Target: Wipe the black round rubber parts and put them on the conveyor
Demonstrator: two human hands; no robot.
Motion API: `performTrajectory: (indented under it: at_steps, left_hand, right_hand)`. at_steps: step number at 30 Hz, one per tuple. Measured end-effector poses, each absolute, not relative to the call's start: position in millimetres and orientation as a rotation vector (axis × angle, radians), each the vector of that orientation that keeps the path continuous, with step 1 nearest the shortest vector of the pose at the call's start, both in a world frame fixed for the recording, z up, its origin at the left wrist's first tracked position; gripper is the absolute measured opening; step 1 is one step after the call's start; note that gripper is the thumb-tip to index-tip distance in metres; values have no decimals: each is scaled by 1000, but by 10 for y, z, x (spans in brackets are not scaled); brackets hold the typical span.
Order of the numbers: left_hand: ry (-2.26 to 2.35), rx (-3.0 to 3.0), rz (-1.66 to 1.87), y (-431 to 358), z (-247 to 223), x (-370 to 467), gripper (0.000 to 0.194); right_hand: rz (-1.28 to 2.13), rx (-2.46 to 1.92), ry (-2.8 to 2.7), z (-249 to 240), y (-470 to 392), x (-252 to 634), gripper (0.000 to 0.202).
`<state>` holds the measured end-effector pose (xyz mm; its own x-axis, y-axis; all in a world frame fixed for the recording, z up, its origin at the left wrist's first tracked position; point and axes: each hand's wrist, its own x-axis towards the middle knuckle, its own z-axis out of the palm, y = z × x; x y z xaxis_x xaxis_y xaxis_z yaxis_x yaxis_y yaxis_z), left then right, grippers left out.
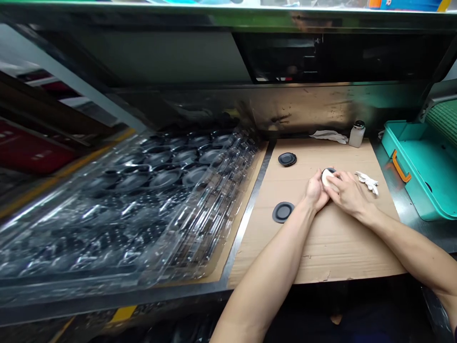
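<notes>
Over the cardboard sheet, my left hand holds a black disc, mostly covered by a white cloth or pad. My right hand presses the white cloth onto the disc with its fingers. To the left of my hands, a round black part lies farther back on the cardboard. Another round black part with a raised ring lies nearer, beside my left forearm. A crumpled white cloth lies just right of my right hand.
Stacked clear plastic trays with round black parts fill the left side. At the back stand a small bottle with a dark cap and a white cloth. A teal bin with an orange latch sits at right. A metal ledge runs behind.
</notes>
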<state>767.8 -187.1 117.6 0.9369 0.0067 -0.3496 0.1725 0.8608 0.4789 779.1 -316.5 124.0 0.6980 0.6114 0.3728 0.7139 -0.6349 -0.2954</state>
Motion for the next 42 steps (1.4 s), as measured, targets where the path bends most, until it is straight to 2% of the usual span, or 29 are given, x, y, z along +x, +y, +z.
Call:
performTrajectory:
  at_steps: [4, 9, 11, 15, 18, 26, 31, 34, 36, 42]
  left_hand:
    - [367, 520, -67, -1757, 1225, 7666, 40]
    - [345, 506, -72, -1630, 1289, 7651, 30]
    - [311, 460, -75, -1589, 1323, 7634, 35]
    - [332, 418, -118, -1548, 1405, 7592, 60]
    - [379, 431, -133, -1558, 1457, 7568, 70]
    - [401, 450, -149, -1579, 1508, 7541, 72]
    - [354, 532, -184, -1569, 1450, 7538, 76]
    - [328, 687, -207, -1590, 1387, 7551, 78]
    - [328, 813, -224, -1621, 1344, 7561, 77]
    - [272, 1112, -274, -1752, 1241, 7566, 72]
  right_hand:
    - [-400, -2629, -794, 1247, -3362, 8061, 28]
    - [-446, -2561, -683, 1238, -3544, 8257, 34]
    - [-400, -2553, -725, 1246, -3532, 8225, 33]
    - [-228, -2596, -969, 1294, -3476, 8093, 29]
    - [-137, -2623, -1129, 1316, -3463, 8029, 27]
    - [-115, -2596, -1157, 1346, -3468, 8026, 32]
    - [-480, -2696, -931, 1402, -3627, 8196, 34]
    - [-331, -2839, -833, 1390, -3745, 8353, 26]
    - [-185, -2754, -894, 1391, -3762, 8401, 23]
    - [-214, -2237, -928, 1463, -3539, 8203, 24]
